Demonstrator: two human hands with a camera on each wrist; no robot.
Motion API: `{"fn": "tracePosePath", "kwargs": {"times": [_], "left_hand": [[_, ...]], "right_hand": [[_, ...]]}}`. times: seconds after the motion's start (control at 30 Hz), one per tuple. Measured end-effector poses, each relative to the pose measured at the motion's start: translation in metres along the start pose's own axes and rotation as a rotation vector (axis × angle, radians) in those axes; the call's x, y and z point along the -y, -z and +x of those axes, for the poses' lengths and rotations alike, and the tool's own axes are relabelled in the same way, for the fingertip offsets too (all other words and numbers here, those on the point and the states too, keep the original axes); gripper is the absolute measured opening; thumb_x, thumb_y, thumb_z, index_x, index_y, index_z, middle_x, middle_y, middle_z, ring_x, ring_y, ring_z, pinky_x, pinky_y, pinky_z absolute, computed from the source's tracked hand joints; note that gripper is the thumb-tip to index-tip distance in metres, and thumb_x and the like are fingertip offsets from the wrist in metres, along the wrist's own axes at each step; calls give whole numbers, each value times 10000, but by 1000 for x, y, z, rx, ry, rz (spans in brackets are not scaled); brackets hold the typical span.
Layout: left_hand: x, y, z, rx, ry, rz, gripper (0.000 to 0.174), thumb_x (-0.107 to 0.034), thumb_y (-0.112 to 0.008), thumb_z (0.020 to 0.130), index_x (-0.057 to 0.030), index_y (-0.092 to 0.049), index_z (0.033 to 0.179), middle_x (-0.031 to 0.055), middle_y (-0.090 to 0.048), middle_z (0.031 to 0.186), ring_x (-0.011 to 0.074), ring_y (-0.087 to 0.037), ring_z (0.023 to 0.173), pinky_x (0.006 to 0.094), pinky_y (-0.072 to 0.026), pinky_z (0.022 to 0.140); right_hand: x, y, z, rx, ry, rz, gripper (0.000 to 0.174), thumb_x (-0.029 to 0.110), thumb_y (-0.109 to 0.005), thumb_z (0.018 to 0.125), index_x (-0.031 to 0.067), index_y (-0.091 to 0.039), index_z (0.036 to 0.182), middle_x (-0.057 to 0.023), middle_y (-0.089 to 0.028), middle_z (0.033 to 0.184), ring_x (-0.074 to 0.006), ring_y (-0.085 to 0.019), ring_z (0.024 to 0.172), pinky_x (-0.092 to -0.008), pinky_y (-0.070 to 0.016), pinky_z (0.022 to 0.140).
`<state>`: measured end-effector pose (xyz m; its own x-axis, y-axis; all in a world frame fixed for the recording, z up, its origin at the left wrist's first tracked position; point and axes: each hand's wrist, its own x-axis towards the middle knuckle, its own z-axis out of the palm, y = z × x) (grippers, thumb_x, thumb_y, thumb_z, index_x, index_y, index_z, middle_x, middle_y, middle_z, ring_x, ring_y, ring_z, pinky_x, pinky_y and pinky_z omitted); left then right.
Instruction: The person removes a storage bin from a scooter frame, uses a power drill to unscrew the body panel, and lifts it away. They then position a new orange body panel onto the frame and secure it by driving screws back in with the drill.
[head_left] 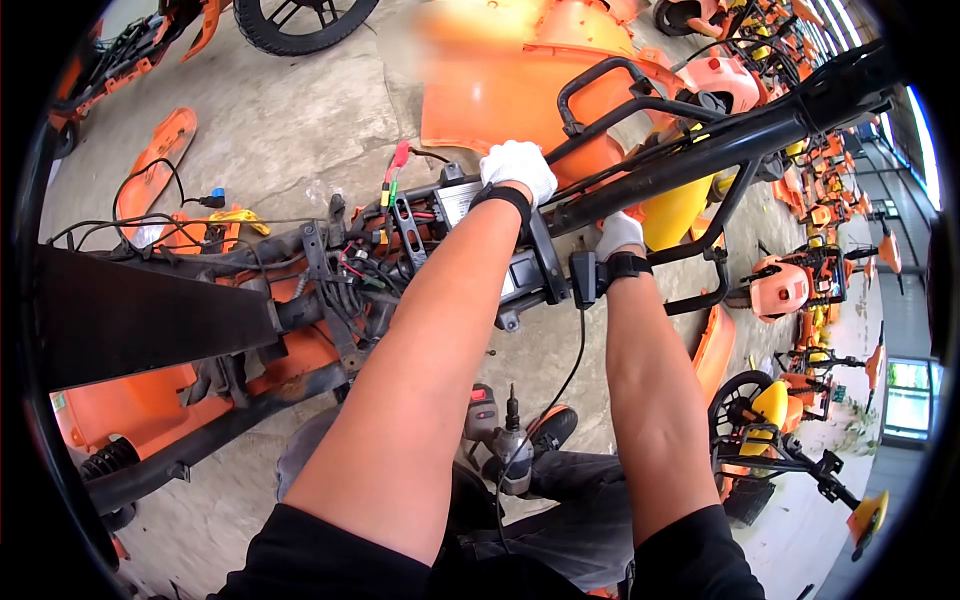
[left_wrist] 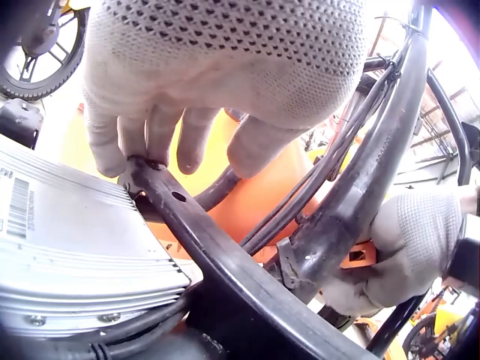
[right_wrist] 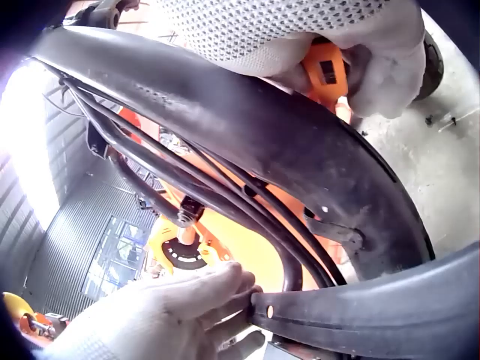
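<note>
A silver box (left_wrist: 82,232) sits on the left, just beside a black bar (left_wrist: 225,259). The left hand (head_left: 518,170) is loose, and its straight fingers touch the bar's end. Next comes a fat black tube (left_wrist: 352,202). Beside it, the right hand (head_left: 620,236) grips an orange piece (right_wrist: 327,90), which lies between thumb and fingers.

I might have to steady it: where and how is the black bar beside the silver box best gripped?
Probably pinch the black bar across its holed end, at the left hand, coming from above: the bar is narrow, and the right wrist view shows that end jutting out.
</note>
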<state>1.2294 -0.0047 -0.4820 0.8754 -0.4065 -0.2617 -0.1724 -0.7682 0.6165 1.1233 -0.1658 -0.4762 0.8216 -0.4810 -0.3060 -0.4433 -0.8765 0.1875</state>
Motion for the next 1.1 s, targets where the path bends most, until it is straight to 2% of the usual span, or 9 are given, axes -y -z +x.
{"fn": "tracePosePath", "kwargs": {"times": [0.37,0.5,0.6,0.63,0.7,0.77,0.9,0.97,1.1], "left_hand": [[3,-6,2,-21,-23,50,337,-222,-536,788,-63,-685,1045,196,-668,1027,330,-644,987,392,-508,873],[6,-6,7,11,-59,61,359,-215,-524,776,-58,-678,1060,200,-668,1024,331,-637,999,395,-504,871],[5,-6,10,52,-54,50,367,-237,-520,783,-45,-672,1057,204,-662,1043,326,-632,1008,382,-489,890],[5,-4,8,45,-70,50,367,-235,-522,779,-43,-671,1054,201,-664,1038,325,-632,1008,381,-488,893],[3,-2,8,46,-62,45,368,-240,-531,775,-42,-670,1052,205,-663,1032,328,-633,1000,383,-491,884],[3,5,7,73,-83,55,369,-242,-534,772,-41,-669,1050,208,-663,1028,331,-633,995,385,-492,879],[2,17,8,107,-50,45,343,-236,-552,780,-101,-688,1066,159,-660,1097,321,-630,1029,386,-508,861],[8,20,10,41,-37,8,328,-235,-545,780,-93,-700,1033,169,-661,1082,331,-632,1021,388,-508,859],[10,35,4,78,-30,28,336,-246,-549,779,-87,-699,1034,182,-652,1093,343,-628,1019,390,-503,866]], "right_hand": [[-5,-20,15,87,92,-50,502,116,-723,674,69,-589,1156,-218,-641,1062,-363,-599,1049,-398,-506,858],[-15,-50,29,-12,27,-62,363,261,-643,837,61,-597,1136,-181,-660,1049,-331,-633,996,-389,-517,816],[-3,-64,17,-83,-283,1374,599,591,-333,951,78,-591,1122,-70,-665,990,-211,-660,868,-343,-525,702],[22,-26,-2,-27,-579,1854,525,551,-363,961,96,-602,1067,-58,-662,990,-210,-658,837,-349,-527,682],[28,-20,-14,7,-565,1925,429,496,-402,970,133,-518,1167,-60,-606,1078,-252,-611,970,-429,-464,873],[30,-14,-25,11,-590,1867,352,402,-461,965,79,-550,1072,-78,-618,946,-232,-616,870,-367,-488,789],[0,6,-71,283,-51,1732,213,246,-590,910,40,-537,894,-33,-562,800,-166,-592,755,-273,-486,695],[1,50,-117,5,26,1336,397,228,-615,890,-77,-537,1133,-83,-637,931,-143,-619,759,-243,-488,649],[-37,117,-162,-258,142,1161,262,156,-550,929,-32,-597,1105,-77,-666,940,-113,-625,828,-226,-482,713]]}}
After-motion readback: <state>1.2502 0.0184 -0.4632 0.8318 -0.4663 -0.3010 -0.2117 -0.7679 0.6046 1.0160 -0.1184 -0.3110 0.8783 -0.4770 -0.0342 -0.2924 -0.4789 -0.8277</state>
